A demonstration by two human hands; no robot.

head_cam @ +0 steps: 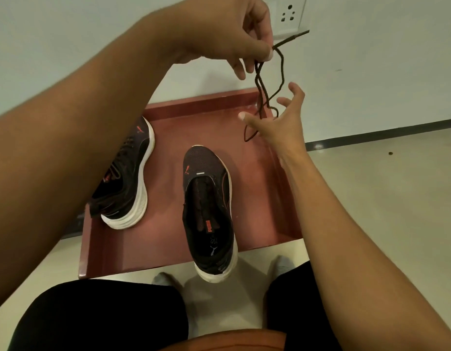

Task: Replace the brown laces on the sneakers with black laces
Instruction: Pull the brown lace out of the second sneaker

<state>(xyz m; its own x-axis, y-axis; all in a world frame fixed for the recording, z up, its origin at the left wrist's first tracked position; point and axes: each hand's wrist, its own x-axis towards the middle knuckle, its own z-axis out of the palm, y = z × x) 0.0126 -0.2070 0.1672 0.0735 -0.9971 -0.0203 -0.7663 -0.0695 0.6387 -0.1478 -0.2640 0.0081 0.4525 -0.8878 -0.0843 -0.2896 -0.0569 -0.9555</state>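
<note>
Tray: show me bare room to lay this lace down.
Bare: between the laced sneaker and the unlaced sneaker; from the unlaced sneaker to the right rim of the tray; the near left corner. Crowded: far right corner: left hand dangling the lace, right hand beside it.

sneaker (209, 188): matt knit cloth, white foam-like sole | lace (261, 89): woven cord | tray (257, 158): smooth, slightly glossy

Left hand (234, 34) is pinching the brown lace (263, 95) up high, its loops dangling by the right hand (280, 122), which is hovering with fingers spread. The laceless Puma sneaker (209, 198) is sitting upright on the red tray (257, 186), heel hanging over the edge. The other sneaker (133, 178) is leaning sideways.
</note>
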